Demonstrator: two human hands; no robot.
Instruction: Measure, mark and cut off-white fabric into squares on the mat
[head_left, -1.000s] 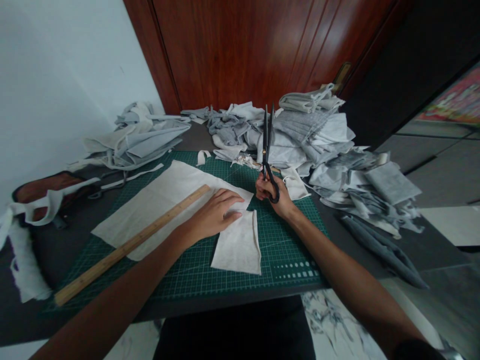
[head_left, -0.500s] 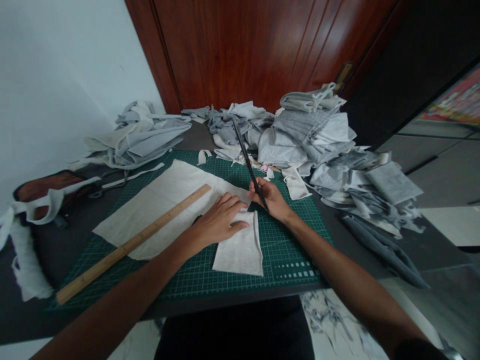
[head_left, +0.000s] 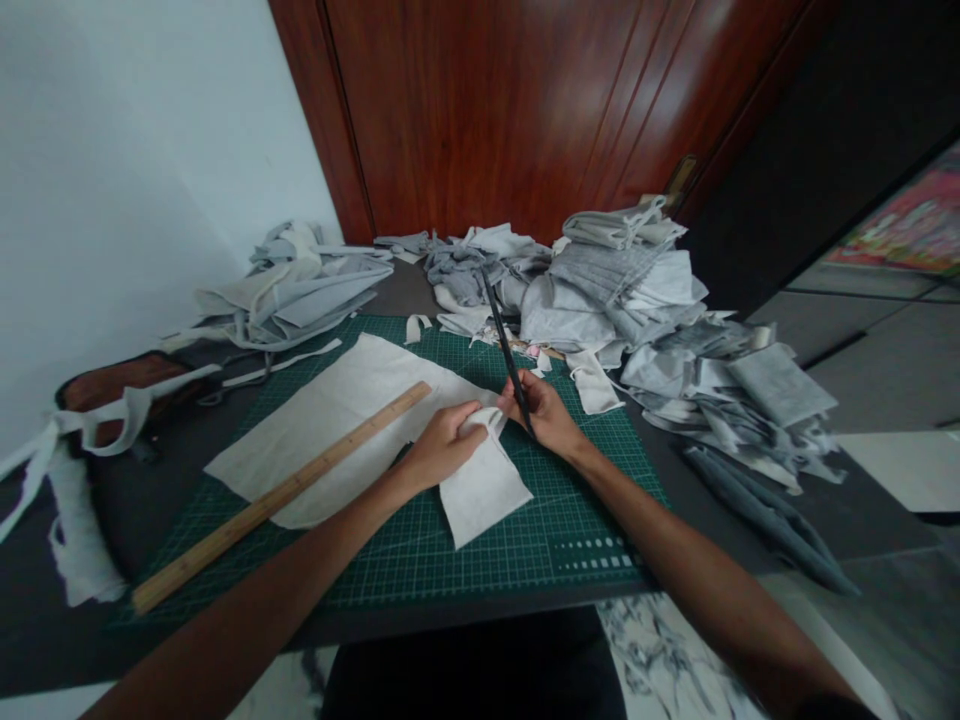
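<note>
My left hand (head_left: 448, 443) is closed on the upper edge of a small off-white cloth piece (head_left: 486, 490), which hangs toward the front of the green cutting mat (head_left: 600, 480). In my right hand (head_left: 546, 412) is a long, thin black tool (head_left: 501, 332), pointing up and away; its exact kind I cannot make out. The fingertips of that hand meet the cloth's top corner beside my left fingers. A larger off-white cloth (head_left: 315, 420) lies flat to the left, with a wooden ruler (head_left: 289, 490) slanting across it.
Grey and white fabric heaps (head_left: 615, 280) line the back and right of the dark table (head_left: 720, 520). Another fabric pile (head_left: 292, 285) stands back left, near a brown pouch (head_left: 112, 385) and a white roll (head_left: 82, 530). A small cloth scrap (head_left: 594, 382) lies on the mat's right.
My left hand was lying over the small cloth; now it pinches the cloth's upper edge. The piece has turned and lifted at the top. My right hand has come closer to it.
</note>
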